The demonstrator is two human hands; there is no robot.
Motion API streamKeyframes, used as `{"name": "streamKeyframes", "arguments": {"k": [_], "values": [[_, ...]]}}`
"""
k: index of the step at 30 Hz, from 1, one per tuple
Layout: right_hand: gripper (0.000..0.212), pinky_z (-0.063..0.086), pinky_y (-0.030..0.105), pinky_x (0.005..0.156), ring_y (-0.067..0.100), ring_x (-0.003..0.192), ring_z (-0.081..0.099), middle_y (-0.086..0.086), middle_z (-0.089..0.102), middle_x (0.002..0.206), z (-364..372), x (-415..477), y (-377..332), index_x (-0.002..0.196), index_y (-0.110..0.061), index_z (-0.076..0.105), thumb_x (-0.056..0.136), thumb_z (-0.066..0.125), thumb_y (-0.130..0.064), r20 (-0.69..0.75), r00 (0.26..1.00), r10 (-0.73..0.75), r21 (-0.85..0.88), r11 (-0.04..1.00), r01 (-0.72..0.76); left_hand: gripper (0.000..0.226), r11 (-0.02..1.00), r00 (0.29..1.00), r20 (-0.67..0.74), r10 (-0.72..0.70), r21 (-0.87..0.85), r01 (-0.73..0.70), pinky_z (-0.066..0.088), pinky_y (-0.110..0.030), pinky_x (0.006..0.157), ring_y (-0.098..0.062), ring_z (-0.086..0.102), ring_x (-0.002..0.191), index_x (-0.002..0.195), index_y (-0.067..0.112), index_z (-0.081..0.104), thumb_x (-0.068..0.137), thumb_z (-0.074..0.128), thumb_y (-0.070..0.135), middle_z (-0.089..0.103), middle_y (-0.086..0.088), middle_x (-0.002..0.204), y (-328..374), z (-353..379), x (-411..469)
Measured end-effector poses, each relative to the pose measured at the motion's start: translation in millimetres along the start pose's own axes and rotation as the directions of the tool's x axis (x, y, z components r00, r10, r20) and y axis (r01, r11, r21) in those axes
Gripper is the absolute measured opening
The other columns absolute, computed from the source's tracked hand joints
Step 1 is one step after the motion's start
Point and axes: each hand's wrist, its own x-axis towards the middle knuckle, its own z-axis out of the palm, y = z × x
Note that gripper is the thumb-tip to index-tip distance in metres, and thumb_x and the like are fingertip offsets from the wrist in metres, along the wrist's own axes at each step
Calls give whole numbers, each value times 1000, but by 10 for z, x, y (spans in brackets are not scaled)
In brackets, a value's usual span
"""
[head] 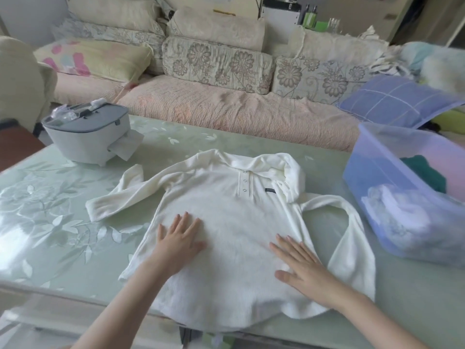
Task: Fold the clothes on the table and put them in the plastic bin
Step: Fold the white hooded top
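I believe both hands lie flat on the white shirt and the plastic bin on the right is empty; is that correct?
Not quite: the plastic bin is not empty; the head view shows a green garment and white clothes inside. The left hand and right hand do lie flat on the white shirt.

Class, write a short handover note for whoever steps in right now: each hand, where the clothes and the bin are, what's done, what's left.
Left hand: open, flat on the white shirt.
Right hand: open, flat on it too.
The shirt lies front up on the table, sleeves out, not yet folded.
Plastic bin, at the right, holds a green garment and a white garment.
Left to do: fold the shirt and put it in the bin.
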Motion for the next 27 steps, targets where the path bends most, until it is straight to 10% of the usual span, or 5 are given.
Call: {"name": "streamKeyframes", "arguments": {"k": [3, 8, 19, 23, 27], "values": [[56, 2, 16, 114, -4, 141, -5, -24, -4, 152, -33, -253, -2, 143, -38, 28, 92, 51, -44, -172, 981, 85, 268, 963, -36, 65, 999, 995, -101, -24, -27, 21, 4, -43, 116, -24, -3, 146, 150, 27, 16, 95, 41, 50, 2, -7, 159, -52, -111, -206], [48, 39, 29, 98, 20, 105, 53, 4, 49, 118, 20, -643, 117, 133, -11, 50, 87, 64, -9, -380, 779, 498, 547, 801, -244, 50, 900, 904, -297, -307, -400, 175, 32, -45, 104, -41, 43, 122, 132, 9, 51, 85, 66, 17, 46, -25, 134, -384, -129, -605], [23, 43, 21, 71, 11, 68, 52, 4, 51, 71, 99, -884, -73, 104, -19, 66, 87, 63, -5, -347, 794, 498, 789, 614, -40, 39, 698, 891, -252, -376, -710, 94, 49, -37, 68, -28, 61, 73, 123, 14, 52, 86, 62, 9, 64, -12, 78, -366, -21, -1080], [42, 43, 25, 95, 10, 103, 55, -3, 57, 109, 102, -932, -74, 103, -30, 65, 86, 53, 6, -284, 856, 432, 790, 611, -46, 27, 496, 908, -203, -366, -868, 6, 59, -26, 67, -32, 63, 83, 110, 6, 62, 91, 46, -5, 58, -21, 97, -399, 24, -1089], [58, 45, 11, 84, 9, 115, 52, -1, 53, 125, 217, -926, -41, 121, -26, 57, 80, 56, 14, -281, 872, 400, 731, 679, -76, 37, 451, 927, -176, -330, -892, -9, 58, -21, 64, -30, 60, 96, 110, 6, 61, 86, 44, -15, 56, -18, 107, -386, 59, -1063]]}}
